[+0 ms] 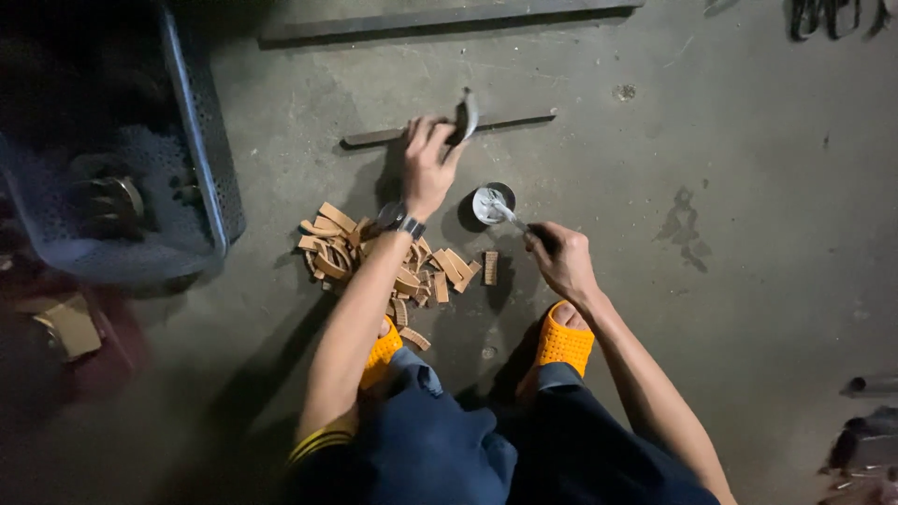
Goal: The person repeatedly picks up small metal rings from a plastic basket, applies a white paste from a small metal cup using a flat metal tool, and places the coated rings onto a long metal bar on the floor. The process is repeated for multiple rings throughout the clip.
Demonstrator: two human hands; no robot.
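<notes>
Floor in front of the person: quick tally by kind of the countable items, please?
Curved grey metal piece in left hand: 1
Small round white tin: 1
Brush in right hand: 1
Long dark metal bars: 2
Orange slippers: 2
Total: 7

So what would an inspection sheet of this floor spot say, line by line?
Surface: bare grey concrete floor, stained.
Job's things: curved metal piece on a flat bar; brush in a small pot.
Clutter: pile of tan strips; blue crate.
Hands: left hand grips the curved piece; right hand holds the brush.
Cables: nothing seen.
Surroundings: orange sandals, long bar at top, dim light.
</notes>
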